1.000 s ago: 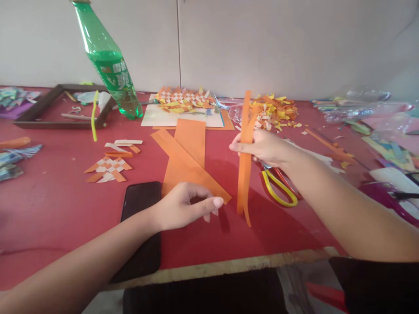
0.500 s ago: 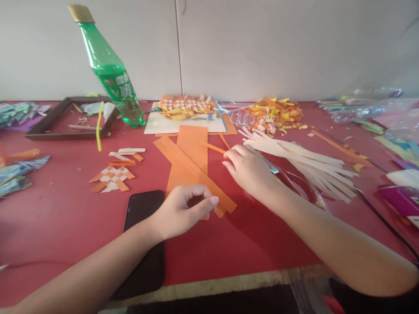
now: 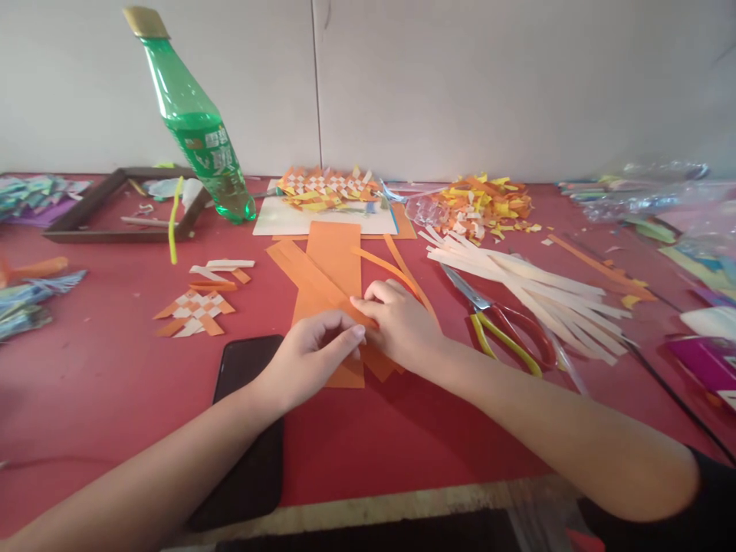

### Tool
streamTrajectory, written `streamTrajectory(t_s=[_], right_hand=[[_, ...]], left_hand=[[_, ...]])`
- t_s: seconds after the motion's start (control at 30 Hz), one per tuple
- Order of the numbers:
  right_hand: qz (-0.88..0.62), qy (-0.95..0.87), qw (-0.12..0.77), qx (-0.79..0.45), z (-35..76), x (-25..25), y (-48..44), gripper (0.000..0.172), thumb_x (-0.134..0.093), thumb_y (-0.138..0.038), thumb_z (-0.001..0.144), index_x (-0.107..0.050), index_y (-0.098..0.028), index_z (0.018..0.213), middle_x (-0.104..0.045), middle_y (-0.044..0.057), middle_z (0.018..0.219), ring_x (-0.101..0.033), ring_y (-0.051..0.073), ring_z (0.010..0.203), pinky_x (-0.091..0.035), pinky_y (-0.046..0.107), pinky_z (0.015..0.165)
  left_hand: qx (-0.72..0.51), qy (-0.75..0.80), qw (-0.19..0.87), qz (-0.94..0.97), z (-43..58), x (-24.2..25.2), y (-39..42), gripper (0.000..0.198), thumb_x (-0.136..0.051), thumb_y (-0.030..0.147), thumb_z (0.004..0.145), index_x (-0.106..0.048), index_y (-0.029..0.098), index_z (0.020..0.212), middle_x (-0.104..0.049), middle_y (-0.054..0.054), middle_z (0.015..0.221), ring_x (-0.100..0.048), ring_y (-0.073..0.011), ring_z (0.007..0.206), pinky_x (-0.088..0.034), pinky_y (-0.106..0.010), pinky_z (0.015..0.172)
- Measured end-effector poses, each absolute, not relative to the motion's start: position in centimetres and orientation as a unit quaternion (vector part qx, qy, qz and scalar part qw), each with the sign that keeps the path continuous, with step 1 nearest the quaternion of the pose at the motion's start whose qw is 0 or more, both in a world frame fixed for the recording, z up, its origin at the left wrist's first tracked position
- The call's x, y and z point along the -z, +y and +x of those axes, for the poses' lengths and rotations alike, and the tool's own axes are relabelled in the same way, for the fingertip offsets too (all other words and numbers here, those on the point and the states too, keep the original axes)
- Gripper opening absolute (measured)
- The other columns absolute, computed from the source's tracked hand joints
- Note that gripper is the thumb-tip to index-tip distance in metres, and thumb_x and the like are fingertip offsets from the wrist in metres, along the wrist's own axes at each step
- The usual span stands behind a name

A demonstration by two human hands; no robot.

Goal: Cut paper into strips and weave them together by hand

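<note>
Orange paper strips lie crossed in the middle of the red table. My left hand is over their near part, thumb and fingers curled together; whatever it may grip is too small to tell. Close beside it, my right hand is closed in a pinch on a narrow orange strip, which curves up and away from the fingers. Another narrow orange strip lies just beyond the right hand. Scissors with red and yellow handles rest to the right of that hand.
A black phone lies beside my left forearm. Pale strips spread at the right. A green bottle stands back left, near a dark frame. Woven pieces lie left; yellow and orange scraps are heaped behind.
My right hand has moved left and nearer, beside my left hand, and now grips the narrow strip. The scissors that it partly covered now show fully. My left hand has barely moved.
</note>
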State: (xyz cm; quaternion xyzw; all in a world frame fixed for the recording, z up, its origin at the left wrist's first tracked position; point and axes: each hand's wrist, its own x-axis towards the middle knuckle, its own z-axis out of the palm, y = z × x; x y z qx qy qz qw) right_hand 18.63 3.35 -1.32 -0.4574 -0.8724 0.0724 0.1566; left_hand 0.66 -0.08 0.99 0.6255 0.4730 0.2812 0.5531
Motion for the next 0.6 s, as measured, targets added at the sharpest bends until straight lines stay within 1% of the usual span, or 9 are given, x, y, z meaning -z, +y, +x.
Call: streamTrajectory(t_s=[0.07, 0.17, 0.33, 0.43, 0.5, 0.57, 0.6], right_hand=[[-0.461, -0.868, 0.166, -0.086, 18.6, 1.4, 3.3, 0.029, -0.050, -0.033, 0.096, -0.073, -0.016, 0.101, -0.061, 0.009, 0.087, -0.049, 0.021, 0.080, -0.039, 0.031, 0.064], [-0.464, -0.858, 0.188, -0.117, 18.7, 1.4, 3.3, 0.029, -0.049, -0.031, 0.097, -0.074, -0.018, 0.092, -0.060, 0.007, 0.084, -0.050, 0.020, 0.078, -0.039, 0.030, 0.064], [-0.446, -0.846, 0.239, -0.168, 18.5, 1.2, 3.5, 0.019, -0.059, -0.027, 0.092, -0.077, -0.021, 0.088, -0.067, 0.007, 0.088, -0.056, 0.021, 0.083, -0.045, 0.033, 0.072], [-0.464, -0.817, 0.272, -0.208, 18.7, 0.1, 3.6, 0.014, -0.064, -0.025, 0.089, -0.077, -0.023, 0.093, -0.073, 0.006, 0.088, -0.062, 0.021, 0.080, -0.049, 0.035, 0.074], [-0.484, -0.786, 0.290, -0.253, 19.1, -1.2, 3.4, 0.016, -0.065, -0.023, 0.087, -0.076, -0.022, 0.099, -0.075, 0.006, 0.095, -0.066, 0.020, 0.079, -0.051, 0.034, 0.073], [-0.468, -0.779, 0.302, -0.288, 19.9, -2.7, 3.0, 0.015, -0.065, -0.023, 0.087, -0.076, -0.022, 0.097, -0.075, 0.005, 0.095, -0.068, 0.019, 0.082, -0.052, 0.031, 0.073], [-0.461, -0.776, 0.305, -0.302, 20.3, -3.4, 2.8, 0.014, -0.065, -0.026, 0.088, -0.076, -0.023, 0.095, -0.075, 0.005, 0.097, -0.068, 0.019, 0.085, -0.052, 0.031, 0.074]], left_hand=[[-0.281, 0.471, 0.555, 0.625, 0.7, -1.0, -0.1, 0.030, -0.052, 0.039, 0.093, -0.058, 0.017, 0.073, -0.056, 0.002, 0.069, -0.045, -0.0090, 0.059, -0.036, -0.023, 0.057], [-0.282, 0.470, 0.564, 0.617, 0.8, -0.9, 0.0, 0.029, -0.052, 0.039, 0.093, -0.058, 0.017, 0.075, -0.057, 0.003, 0.069, -0.045, -0.0087, 0.058, -0.036, -0.022, 0.057], [-0.293, 0.467, 0.554, 0.623, 0.6, -0.6, 0.0, 0.029, -0.052, 0.040, 0.093, -0.058, 0.017, 0.076, -0.059, 0.001, 0.071, -0.052, -0.0112, 0.065, -0.040, -0.024, 0.063], [-0.292, 0.467, 0.548, 0.630, 0.6, -0.4, -0.1, 0.029, -0.052, 0.041, 0.093, -0.058, 0.017, 0.077, -0.060, 0.001, 0.073, -0.054, -0.0124, 0.070, -0.042, -0.025, 0.068], [-0.317, 0.458, 0.560, 0.614, 0.7, -0.3, -0.2, 0.026, -0.054, 0.041, 0.093, -0.059, 0.017, 0.084, -0.062, -0.001, 0.081, -0.057, -0.0135, 0.077, -0.045, -0.027, 0.074], [-0.381, 0.439, 0.593, 0.557, 0.8, -0.3, -0.2, 0.025, -0.061, 0.041, 0.089, -0.058, 0.018, 0.096, -0.063, -0.004, 0.097, -0.060, -0.0152, 0.091, -0.047, -0.028, 0.084], [-0.417, 0.429, 0.616, 0.511, 0.9, -0.3, -0.2, 0.029, -0.065, 0.041, 0.087, -0.055, 0.019, 0.102, -0.062, -0.005, 0.105, -0.061, -0.0159, 0.097, -0.047, -0.030, 0.089]])
